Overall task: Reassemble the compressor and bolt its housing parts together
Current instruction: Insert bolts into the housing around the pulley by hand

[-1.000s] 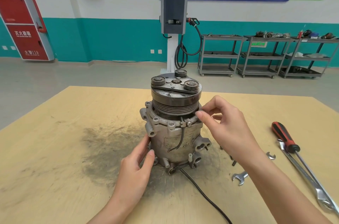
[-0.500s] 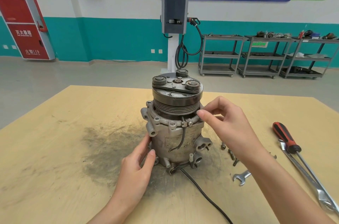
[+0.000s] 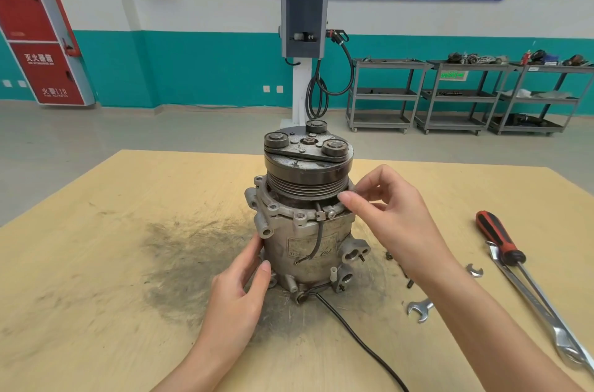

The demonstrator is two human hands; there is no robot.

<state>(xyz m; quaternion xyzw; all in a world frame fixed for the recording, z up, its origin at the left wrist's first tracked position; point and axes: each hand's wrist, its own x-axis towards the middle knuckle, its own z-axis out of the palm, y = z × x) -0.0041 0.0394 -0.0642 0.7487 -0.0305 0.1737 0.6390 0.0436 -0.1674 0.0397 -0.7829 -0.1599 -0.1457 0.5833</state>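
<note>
The grey compressor [image 3: 305, 243] stands upright in the middle of the wooden table [image 3: 96, 263], its dark grooved pulley [image 3: 305, 179] and clutch plate on top. My left hand [image 3: 238, 288] holds the lower left of the housing, thumb and fingers against its side. At the right rim of the upper flange, just under the pulley, my right hand [image 3: 389, 214] pinches a small bolt [image 3: 352, 192] between thumb and forefinger. A black cable [image 3: 353, 333] runs from the compressor base toward the table's front edge.
Loose bolts [image 3: 405, 272] and a small open-end wrench [image 3: 419, 309] lie right of the compressor. Farther right are a red-handled screwdriver [image 3: 499, 240] and a long spanner [image 3: 546, 321]. A dark greasy stain [image 3: 189, 247] spreads left of the compressor. Metal shelving carts stand behind.
My right hand has stayed at the flange's right rim, its fingers shifting slightly on the bolt. The left hand keeps its hold on the housing.
</note>
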